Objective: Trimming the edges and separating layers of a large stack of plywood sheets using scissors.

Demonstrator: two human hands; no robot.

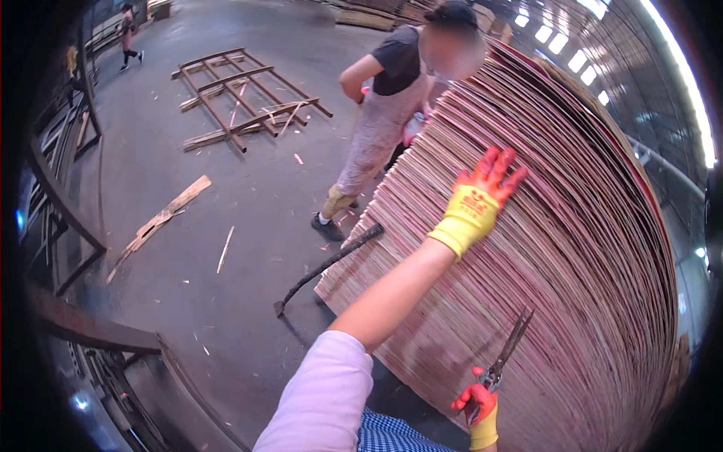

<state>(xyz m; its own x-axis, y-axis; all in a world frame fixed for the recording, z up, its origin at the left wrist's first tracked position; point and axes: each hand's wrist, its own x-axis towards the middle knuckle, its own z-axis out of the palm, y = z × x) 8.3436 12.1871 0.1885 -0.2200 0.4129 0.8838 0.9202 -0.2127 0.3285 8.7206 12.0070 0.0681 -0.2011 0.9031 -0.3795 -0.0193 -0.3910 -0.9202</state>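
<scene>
A tall stack of thin wooden sheets (pixel 452 294) with reddish-pink edges fills the right half of the view. My left hand (pixel 480 197), in a yellow glove with red-orange fingers, is stretched out against the layered side with its fingers apart. It holds nothing. Lower down, my right hand (pixel 479 407) wears a matching glove and is closed around the handles of a pair of metal shears (pixel 506 351). The shears' long blades point up and away, in front of the stack. A dark, curved strip (pixel 329 265) sticks out from the stack's left side.
Beyond the stack, a person (pixel 384 113) in a cap and apron stands close to its far left side. A rusty metal frame (pixel 248 94) and a splintered board (pixel 167 218) lie on the grey floor. Metal racks (pixel 90 331) line the left. Another person (pixel 129 38) is far off.
</scene>
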